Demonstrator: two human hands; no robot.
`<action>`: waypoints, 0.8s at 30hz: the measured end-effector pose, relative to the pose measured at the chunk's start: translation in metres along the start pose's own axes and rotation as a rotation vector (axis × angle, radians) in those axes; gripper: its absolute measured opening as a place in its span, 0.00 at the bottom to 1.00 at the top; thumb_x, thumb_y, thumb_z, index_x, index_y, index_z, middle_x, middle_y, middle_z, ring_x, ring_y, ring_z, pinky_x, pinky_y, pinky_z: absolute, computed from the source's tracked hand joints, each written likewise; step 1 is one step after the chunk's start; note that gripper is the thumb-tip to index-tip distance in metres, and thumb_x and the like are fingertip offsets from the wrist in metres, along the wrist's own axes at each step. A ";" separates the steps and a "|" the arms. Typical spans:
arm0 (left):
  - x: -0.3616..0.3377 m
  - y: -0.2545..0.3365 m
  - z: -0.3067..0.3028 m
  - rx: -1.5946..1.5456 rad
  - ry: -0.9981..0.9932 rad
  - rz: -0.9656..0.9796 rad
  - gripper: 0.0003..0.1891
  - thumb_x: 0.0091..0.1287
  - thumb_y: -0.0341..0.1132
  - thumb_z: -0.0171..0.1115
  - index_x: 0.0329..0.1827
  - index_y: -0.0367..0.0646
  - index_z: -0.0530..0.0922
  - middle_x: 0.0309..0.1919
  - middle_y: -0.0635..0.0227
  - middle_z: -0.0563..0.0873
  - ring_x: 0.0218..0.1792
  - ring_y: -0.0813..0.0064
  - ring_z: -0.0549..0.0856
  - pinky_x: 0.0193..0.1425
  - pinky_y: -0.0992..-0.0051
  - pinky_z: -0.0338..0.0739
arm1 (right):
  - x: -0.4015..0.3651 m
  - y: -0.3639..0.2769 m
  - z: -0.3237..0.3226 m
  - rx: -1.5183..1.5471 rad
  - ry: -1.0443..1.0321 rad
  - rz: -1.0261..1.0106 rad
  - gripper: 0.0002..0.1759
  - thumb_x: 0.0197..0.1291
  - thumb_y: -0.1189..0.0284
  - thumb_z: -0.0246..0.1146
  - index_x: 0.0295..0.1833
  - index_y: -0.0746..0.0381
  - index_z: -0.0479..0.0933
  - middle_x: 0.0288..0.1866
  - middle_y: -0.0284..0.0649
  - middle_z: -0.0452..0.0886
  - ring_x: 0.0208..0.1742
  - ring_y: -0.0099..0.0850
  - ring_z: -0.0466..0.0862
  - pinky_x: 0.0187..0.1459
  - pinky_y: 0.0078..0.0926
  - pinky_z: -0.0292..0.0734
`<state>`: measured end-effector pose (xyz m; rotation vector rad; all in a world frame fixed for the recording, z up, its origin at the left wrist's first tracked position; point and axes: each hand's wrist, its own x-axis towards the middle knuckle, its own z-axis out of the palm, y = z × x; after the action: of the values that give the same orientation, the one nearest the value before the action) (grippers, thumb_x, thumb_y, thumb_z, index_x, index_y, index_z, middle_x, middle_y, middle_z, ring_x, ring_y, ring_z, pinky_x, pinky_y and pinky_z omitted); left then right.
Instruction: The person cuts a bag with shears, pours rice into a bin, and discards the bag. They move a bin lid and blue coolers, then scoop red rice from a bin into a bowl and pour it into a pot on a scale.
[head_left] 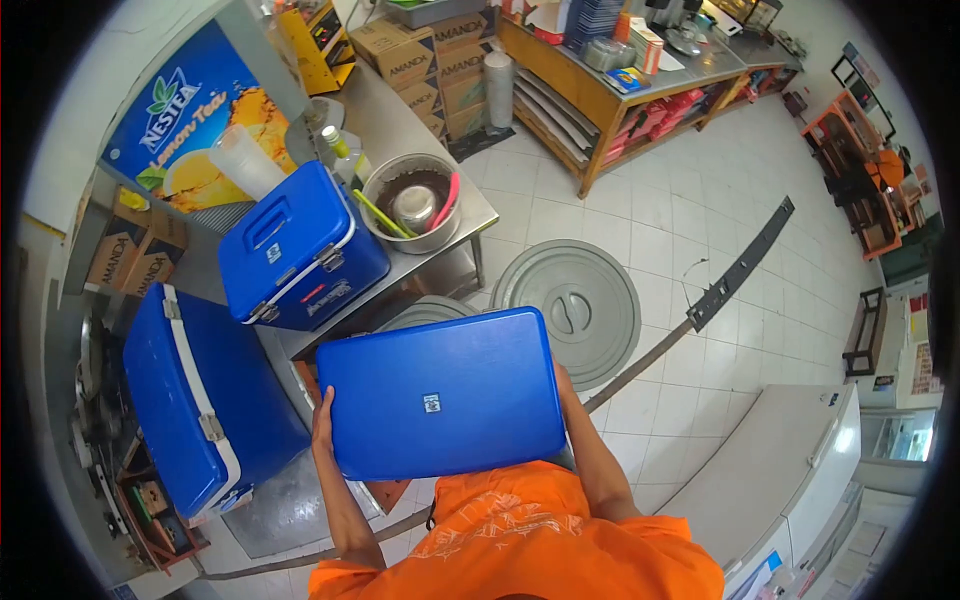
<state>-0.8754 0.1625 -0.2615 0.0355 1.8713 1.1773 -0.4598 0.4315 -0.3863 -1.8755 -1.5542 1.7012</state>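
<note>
A large blue box or cooler (450, 430) with a flat lid and a small square sticker is held in front of my body. My left hand (323, 415) grips its left side, with the fingers partly hidden along the edge. On the right side, my right hand (560, 378) holds the other end, mostly hidden behind the box. A smaller blue cooler (290, 245) with a handle and latches stands on the metal table. To the left is a bigger blue cooler (205, 400) with white trim.
The metal table (470, 212) also bears a pot (412, 203) with pink and green handles and a bottle (345, 152). A round grey lid (568, 315) lies beyond the box. A dark strip (740, 265) crosses the tiled floor. White freezer (770, 450) at right.
</note>
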 end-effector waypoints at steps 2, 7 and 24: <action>-0.018 0.005 0.021 -0.006 0.015 0.033 0.48 0.59 0.69 0.60 0.67 0.31 0.69 0.55 0.47 0.80 0.52 0.58 0.83 0.56 0.66 0.78 | 0.001 0.007 -0.025 0.333 -0.074 0.179 0.42 0.68 0.40 0.46 0.41 0.73 0.82 0.32 0.46 0.84 0.38 0.38 0.85 0.45 0.36 0.78; -0.013 0.026 0.080 0.067 -0.101 0.021 0.48 0.60 0.67 0.60 0.69 0.30 0.65 0.58 0.42 0.77 0.56 0.55 0.81 0.60 0.65 0.77 | 0.023 0.074 -0.098 0.677 -0.215 0.123 0.33 0.68 0.46 0.50 0.49 0.68 0.80 0.39 0.45 0.83 0.43 0.33 0.83 0.45 0.33 0.78; 0.072 0.182 0.446 0.758 -0.436 0.333 0.64 0.44 0.80 0.60 0.63 0.20 0.68 0.58 0.37 0.77 0.61 0.49 0.78 0.64 0.62 0.72 | 0.009 0.153 -0.267 0.704 0.310 0.238 0.31 0.68 0.48 0.51 0.53 0.67 0.78 0.42 0.45 0.82 0.46 0.32 0.82 0.46 0.33 0.78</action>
<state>-0.6835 0.6099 -0.2407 0.9725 1.8377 0.5306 -0.1607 0.5003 -0.4104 -1.8417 -0.5253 1.6361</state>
